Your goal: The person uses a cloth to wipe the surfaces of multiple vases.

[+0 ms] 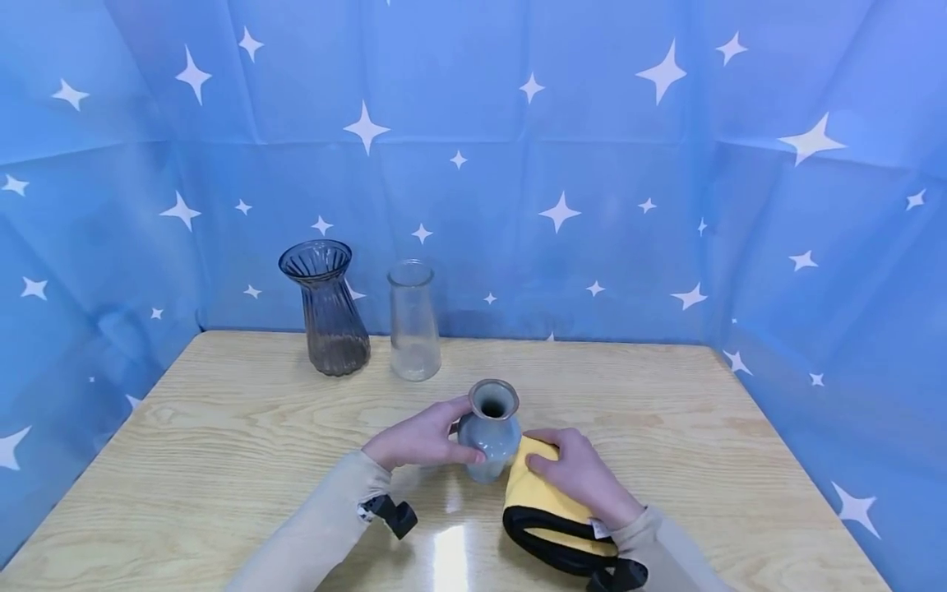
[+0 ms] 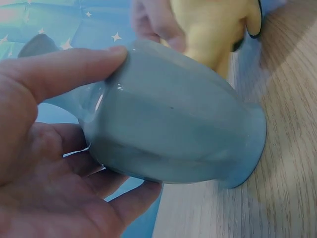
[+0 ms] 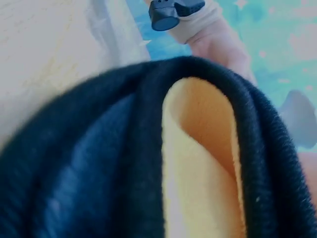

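Observation:
My left hand (image 1: 422, 436) grips a small blue-grey glazed vase (image 1: 491, 448) by its rounded body, thumb on the near side and fingers behind. Its narrow neck and brown-rimmed mouth point up toward the head camera. In the left wrist view, the foot of the vase is close to the wood; whether it touches, I cannot tell. A folded yellow cloth (image 1: 534, 485) with a thick black edge is held in my right hand (image 1: 580, 475), just right of the vase. The cloth's folded black edge (image 3: 148, 124) fills the right wrist view and hides the right-hand fingers.
Behind the left hand stand a dark ribbed glass vase (image 1: 336, 329) and a clear glass vase (image 1: 414, 329), both upright near the back edge of the wooden table (image 1: 666, 403). A blue curtain (image 1: 481, 205) with white stars encloses the back and sides.

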Demonstrator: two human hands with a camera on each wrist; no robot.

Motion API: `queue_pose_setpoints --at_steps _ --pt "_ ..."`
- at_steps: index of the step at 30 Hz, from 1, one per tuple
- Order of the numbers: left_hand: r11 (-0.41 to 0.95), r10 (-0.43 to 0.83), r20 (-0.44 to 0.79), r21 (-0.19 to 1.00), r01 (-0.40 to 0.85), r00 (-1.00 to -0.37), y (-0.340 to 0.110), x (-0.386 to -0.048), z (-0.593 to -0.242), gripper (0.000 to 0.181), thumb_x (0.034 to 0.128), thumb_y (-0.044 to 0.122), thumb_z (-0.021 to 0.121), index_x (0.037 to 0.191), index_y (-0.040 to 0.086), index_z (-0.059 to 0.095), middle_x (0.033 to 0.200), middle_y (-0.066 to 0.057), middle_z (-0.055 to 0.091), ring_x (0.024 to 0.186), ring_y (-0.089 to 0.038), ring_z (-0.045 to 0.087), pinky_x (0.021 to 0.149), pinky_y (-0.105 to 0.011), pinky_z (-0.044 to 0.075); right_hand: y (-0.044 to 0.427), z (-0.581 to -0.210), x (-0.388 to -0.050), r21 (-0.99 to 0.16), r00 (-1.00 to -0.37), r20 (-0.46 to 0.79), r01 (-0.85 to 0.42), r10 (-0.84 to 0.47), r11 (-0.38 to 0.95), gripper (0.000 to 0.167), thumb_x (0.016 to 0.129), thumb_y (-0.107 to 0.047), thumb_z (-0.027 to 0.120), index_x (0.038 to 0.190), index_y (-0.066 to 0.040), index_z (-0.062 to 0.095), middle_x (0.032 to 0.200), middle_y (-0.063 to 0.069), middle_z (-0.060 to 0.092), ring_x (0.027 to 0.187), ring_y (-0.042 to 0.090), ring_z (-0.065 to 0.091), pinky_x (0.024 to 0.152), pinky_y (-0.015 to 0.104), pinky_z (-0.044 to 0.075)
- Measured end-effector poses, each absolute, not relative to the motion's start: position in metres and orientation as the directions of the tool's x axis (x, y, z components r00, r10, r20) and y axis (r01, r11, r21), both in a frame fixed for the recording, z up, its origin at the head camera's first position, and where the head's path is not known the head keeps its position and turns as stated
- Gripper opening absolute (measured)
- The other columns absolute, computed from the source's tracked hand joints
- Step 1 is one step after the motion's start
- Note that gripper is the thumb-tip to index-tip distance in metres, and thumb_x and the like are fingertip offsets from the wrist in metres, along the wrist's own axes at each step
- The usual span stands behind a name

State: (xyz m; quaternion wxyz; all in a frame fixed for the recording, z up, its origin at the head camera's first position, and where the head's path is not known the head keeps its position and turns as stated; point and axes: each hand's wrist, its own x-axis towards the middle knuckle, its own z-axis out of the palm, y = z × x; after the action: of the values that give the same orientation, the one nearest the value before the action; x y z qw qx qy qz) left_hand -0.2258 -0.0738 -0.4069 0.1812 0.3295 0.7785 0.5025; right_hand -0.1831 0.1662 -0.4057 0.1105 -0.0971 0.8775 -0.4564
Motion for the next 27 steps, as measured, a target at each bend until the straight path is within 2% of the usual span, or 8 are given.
queue_pose_setpoints --at_steps 5,9,14,17,19,21,23,27 --pt "0.274 0.694 0.037 0.910 0.311 -0.719 -0.073 -0.226 -0.408 0.059 0.0831 0.011 0.074 0.136 0.013 0.049 0.126 0.000 0.054 0.116 -0.018 0.050 0.098 -0.037 0.042 0.162 -0.390 -0.175 -0.734 -0.974 0.017 -0.165 -0.225 0.659 0.041 0.089 -0.007 0.064 0.129 0.003 0.059 0.053 -0.003 0.048 0.037 0.010 0.037 0.038 0.024 0.037" --pt "0.268 0.703 0.036 0.912 0.311 -0.711 -0.071 -0.225 -0.408 0.062 0.0833 0.009 0.071 0.139 0.013 0.044 0.129 -0.002 0.051 0.117 -0.018 0.049 0.099 -0.035 0.041 0.158 -0.384 -0.168 -0.586 -0.959 0.174 -0.283 -0.223 0.760 0.041 0.086 -0.007 0.068 0.126 -0.002 0.063 0.048 -0.006 0.036 0.036 0.006 0.026 0.035 0.022 0.025" --pt "0.205 0.750 0.115 0.896 0.393 -0.651 -0.065 -0.225 -0.412 0.069 0.0849 0.013 0.067 0.145 0.011 0.032 0.136 -0.005 0.044 0.122 -0.017 0.045 0.104 -0.033 0.035 0.152 -0.384 -0.163 -0.362 -0.867 0.411 -0.438 -0.281 0.823 0.041 0.079 -0.006 0.075 0.120 -0.008 0.068 0.083 0.004 0.068 0.057 0.015 0.053 0.041 0.024 0.035" --pt "0.180 0.752 0.142 0.895 0.407 -0.644 -0.061 -0.225 -0.413 0.068 0.0905 0.020 0.066 0.146 0.013 0.028 0.139 -0.002 0.040 0.126 -0.015 0.041 0.106 -0.034 0.034 0.148 -0.383 -0.163 -0.247 -0.797 0.499 -0.508 -0.341 0.825 0.040 0.076 -0.006 0.078 0.116 -0.005 0.070 0.103 0.008 0.071 0.079 0.024 0.062 0.047 0.024 0.041" --pt "0.213 0.728 0.137 0.886 0.411 -0.672 -0.059 -0.224 -0.414 0.067 0.0921 0.026 0.066 0.146 0.016 0.028 0.141 -0.001 0.037 0.128 -0.014 0.038 0.106 -0.036 0.033 0.146 -0.382 -0.163 -0.244 -0.791 0.501 -0.519 -0.351 0.819 0.039 0.076 -0.007 0.078 0.113 -0.004 0.070 0.100 0.008 0.070 0.071 0.019 0.058 0.045 0.022 0.037" --pt "0.277 0.696 0.121 0.864 0.420 -0.708 -0.058 -0.222 -0.414 0.065 0.0926 0.029 0.066 0.146 0.018 0.031 0.144 -0.004 0.032 0.130 -0.018 0.032 0.106 -0.041 0.032 0.147 -0.378 -0.165 -0.335 -0.823 0.459 -0.510 -0.335 0.792 0.038 0.077 -0.007 0.077 0.115 -0.004 0.070 0.084 0.005 0.068 0.060 0.013 0.052 0.043 0.022 0.036" --pt "0.345 0.669 0.110 0.830 0.438 -0.735 -0.057 -0.220 -0.415 0.063 0.0921 0.031 0.067 0.145 0.018 0.036 0.144 -0.009 0.027 0.130 -0.025 0.027 0.104 -0.045 0.031 0.150 -0.373 -0.167 -0.531 -0.888 0.356 -0.449 -0.292 0.718 0.038 0.082 -0.008 0.075 0.119 -0.004 0.068 0.071 0.002 0.061 0.050 0.010 0.045 0.040 0.022 0.035" --pt "0.409 0.637 0.080 0.808 0.424 -0.767 -0.059 -0.217 -0.413 0.061 0.0900 0.031 0.069 0.141 0.017 0.040 0.131 -0.012 0.027 0.117 -0.029 0.023 0.095 -0.045 0.031 0.160 -0.365 -0.171 -0.908 -0.968 0.085 -0.173 -0.238 0.381 0.042 0.091 -0.013 0.067 0.132 -0.007 0.060 0.081 0.007 0.064 0.053 0.016 0.058 0.049 0.028 0.051"
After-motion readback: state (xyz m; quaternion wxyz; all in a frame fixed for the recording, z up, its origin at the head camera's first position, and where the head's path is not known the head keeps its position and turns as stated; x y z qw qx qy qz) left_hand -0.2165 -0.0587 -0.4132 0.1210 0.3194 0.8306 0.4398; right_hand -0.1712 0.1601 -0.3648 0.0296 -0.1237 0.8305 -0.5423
